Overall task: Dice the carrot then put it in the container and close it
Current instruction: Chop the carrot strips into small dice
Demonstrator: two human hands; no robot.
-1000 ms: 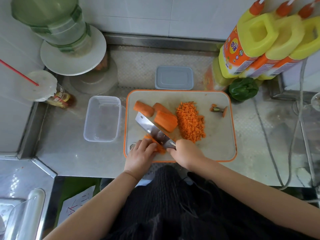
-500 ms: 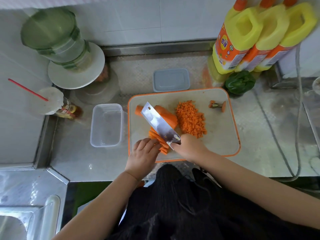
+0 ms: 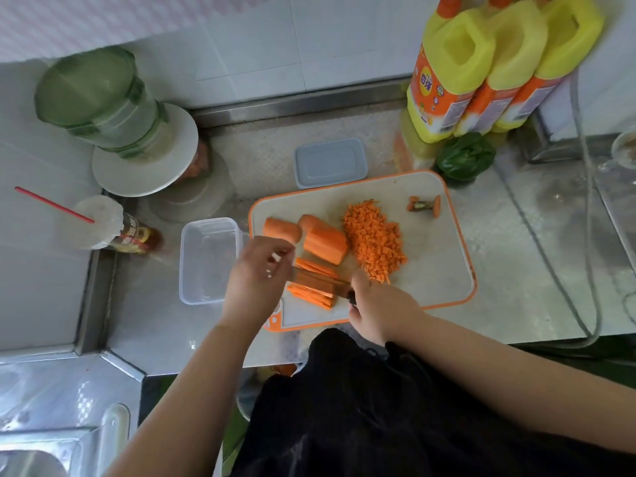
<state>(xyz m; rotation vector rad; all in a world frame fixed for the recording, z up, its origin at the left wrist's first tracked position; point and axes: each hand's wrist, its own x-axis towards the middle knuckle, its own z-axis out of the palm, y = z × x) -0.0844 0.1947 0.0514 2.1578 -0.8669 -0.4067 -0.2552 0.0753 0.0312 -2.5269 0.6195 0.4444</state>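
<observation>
Right hand: the right hand (image 3: 373, 306) grips the handle of the cleaver (image 3: 320, 281), whose blade lies across the carrot slices (image 3: 315, 293).
Left hand: the left hand (image 3: 256, 273) hovers at the blade's far end with its fingers loosely curled; motion blur hides whether they touch the blade or hold anything, so I cannot tell.
Carrot slices: a short stack of flat strips near the front left of the cutting board (image 3: 437, 266).
Carrot chunks: two uncut pieces (image 3: 323, 241) lie just behind the slices.
Diced carrot: a heap (image 3: 375, 241) right of the chunks, mid-board.
Carrot end: the trimmed top (image 3: 425, 204) lies near the board's far right corner.
Container: a clear plastic container (image 3: 210, 259) stands open just left of the board.
Lid: a grey lid (image 3: 330, 162) lies behind the board on the steel counter (image 3: 537, 270).
</observation>
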